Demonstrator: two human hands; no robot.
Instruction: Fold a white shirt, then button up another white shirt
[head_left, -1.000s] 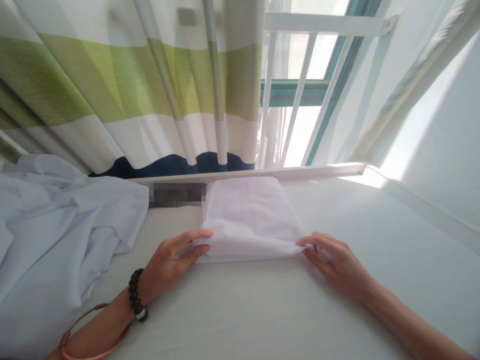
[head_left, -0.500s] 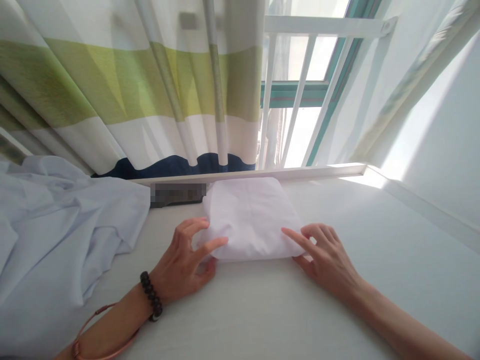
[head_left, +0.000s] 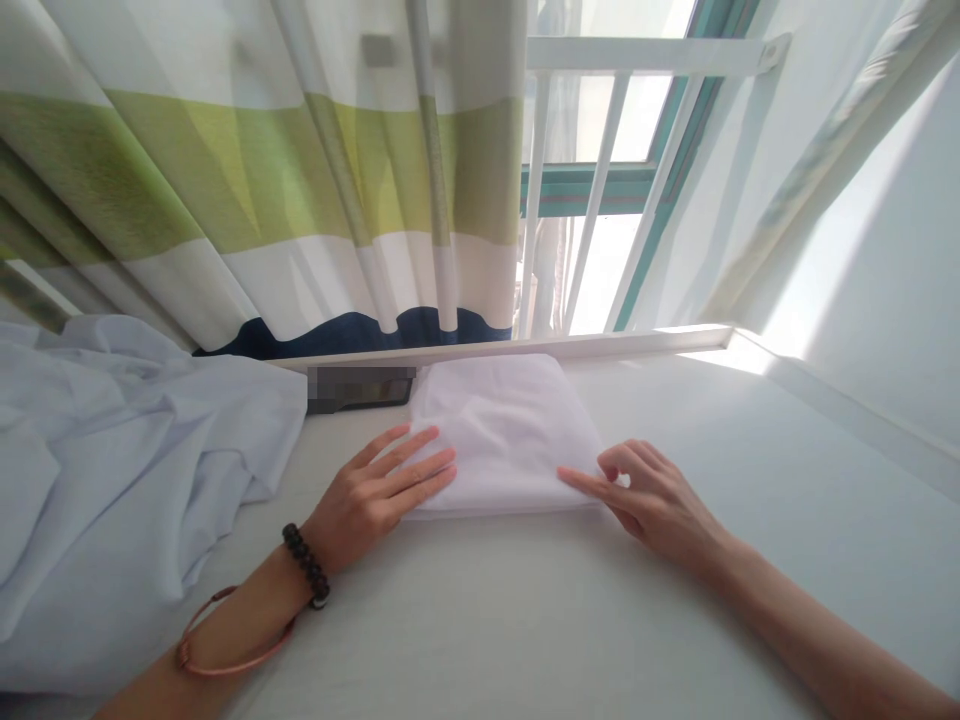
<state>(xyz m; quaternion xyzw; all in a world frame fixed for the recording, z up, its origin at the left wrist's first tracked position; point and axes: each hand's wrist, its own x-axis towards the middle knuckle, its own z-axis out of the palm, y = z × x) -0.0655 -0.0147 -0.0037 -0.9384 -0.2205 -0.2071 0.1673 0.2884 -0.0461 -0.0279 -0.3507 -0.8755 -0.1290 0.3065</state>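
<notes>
A white cloth (head_left: 502,420), folded into a flat, roughly rectangular bundle, lies on the white surface in front of me. My left hand (head_left: 375,490) rests palm down over its near left corner, fingers stretched out and a little apart; the thumb is hidden. At the near right corner is my right hand (head_left: 637,490). Its index finger lies straight on top of the cloth, the other fingers are bent beside the edge, and the thumb is partly hidden at the corner. Light creases run across the top of the bundle.
A loose heap of white fabric (head_left: 142,450) lies at the left. Behind the bundle's left side is a dark flat object (head_left: 375,388), partly blurred out. A low white ledge (head_left: 637,343) borders the back, with a striped curtain (head_left: 247,180) and white railing (head_left: 600,200) beyond.
My left hand has flattened from a bent grip at the bundle's corner to spread fingers on top. My right index finger has slid slightly left and its thumb has tucked in.
</notes>
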